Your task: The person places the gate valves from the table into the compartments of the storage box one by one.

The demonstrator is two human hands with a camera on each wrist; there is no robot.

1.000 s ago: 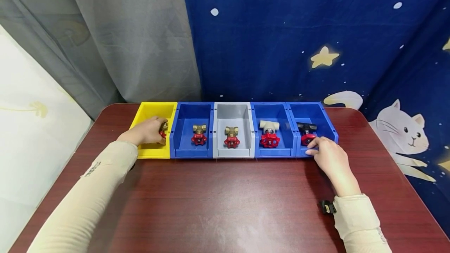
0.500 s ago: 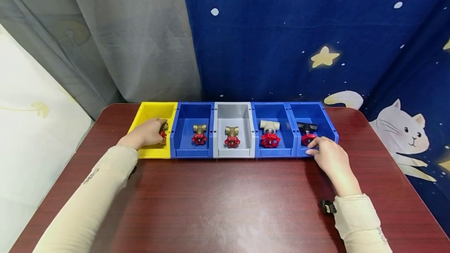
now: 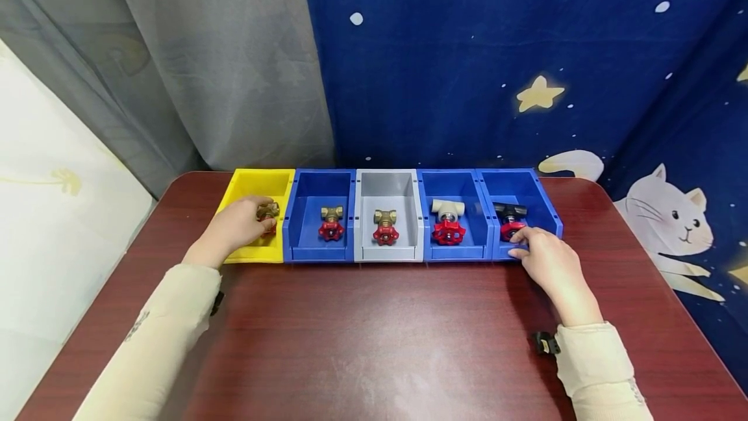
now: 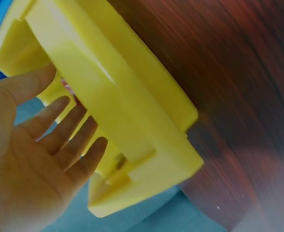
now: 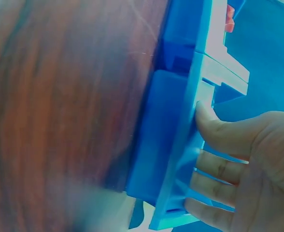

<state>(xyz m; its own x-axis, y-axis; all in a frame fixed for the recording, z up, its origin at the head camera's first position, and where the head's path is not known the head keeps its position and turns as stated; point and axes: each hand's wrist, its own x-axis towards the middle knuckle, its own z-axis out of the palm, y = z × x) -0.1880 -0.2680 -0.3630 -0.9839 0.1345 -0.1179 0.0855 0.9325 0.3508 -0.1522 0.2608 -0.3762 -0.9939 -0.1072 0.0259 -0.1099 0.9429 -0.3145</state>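
In the head view my left hand (image 3: pixel 236 226) is inside the yellow bin (image 3: pixel 252 255) at the left end. Its fingertips are at a brass gate valve (image 3: pixel 267 210), whose red handwheel is mostly covered by the fingers. The left wrist view has this hand's fingers (image 4: pixel 64 128) spread and only slightly bent behind the bin's front wall. My right hand (image 3: pixel 549 258) reaches over the front of the rightmost blue bin (image 3: pixel 546 206). There its fingertips are at the red handwheel of a black valve (image 3: pixel 510 213). The right thumb (image 5: pixel 214 128) lies at the bin's front rim in the right wrist view.
Between the hands stand a blue bin (image 3: pixel 318 255) and a grey bin (image 3: pixel 388 255), each with a brass red-wheeled valve. Another blue bin (image 3: pixel 456 254) holds a white valve (image 3: pixel 448 208) with a red wheel. The bins stand side by side on a reddish-brown table (image 3: pixel 374 330), curtains behind.
My left hand has drawn back a little leftward and toward me, so more of the brass valve shows, slightly farther left. The right hand has stayed put.
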